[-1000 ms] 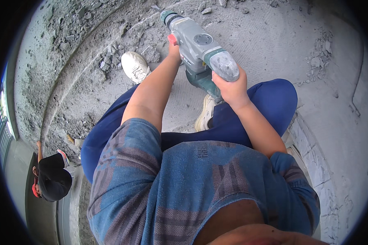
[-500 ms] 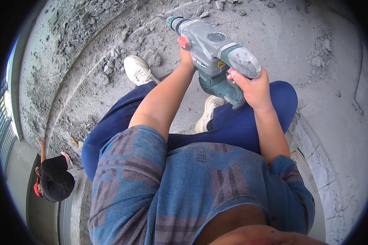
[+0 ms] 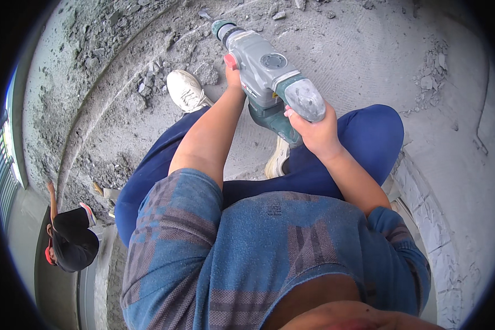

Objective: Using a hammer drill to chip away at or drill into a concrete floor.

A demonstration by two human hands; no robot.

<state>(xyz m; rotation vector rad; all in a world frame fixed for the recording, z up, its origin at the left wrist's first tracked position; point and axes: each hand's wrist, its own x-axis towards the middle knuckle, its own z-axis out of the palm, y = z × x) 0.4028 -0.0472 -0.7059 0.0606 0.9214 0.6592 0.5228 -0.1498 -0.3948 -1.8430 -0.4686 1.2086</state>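
A grey and green rotary hammer [image 3: 264,69] with a flat chisel bit [image 3: 205,15] angles up and leftward from me, its tip at the rubble-strewn surface. My left hand [image 3: 232,76] is wrapped round the tool's side near the front, by a red knob, its fingers mostly hidden behind the body. My right hand [image 3: 318,131] grips the rear handle beneath the pale, dusty end cap. My white left shoe [image 3: 186,91] sits beside broken concrete chunks [image 3: 154,80]; the other shoe [image 3: 279,159] lies under the tool, between my blue-trousered legs.
A co-worker in dark clothing and red cap [image 3: 71,236] bends at lower left, one arm reaching toward the rubble. A shallow curved groove [image 3: 82,102] crosses the debris. More broken pieces [image 3: 429,77] lie at right, near a long dark bar [image 3: 481,121]. A barred opening [image 3: 6,154] is at far left.
The hammer swung right half a second ago and is now back leftward, with both hands still on it. The co-worker's arm has risen slightly in the picture.
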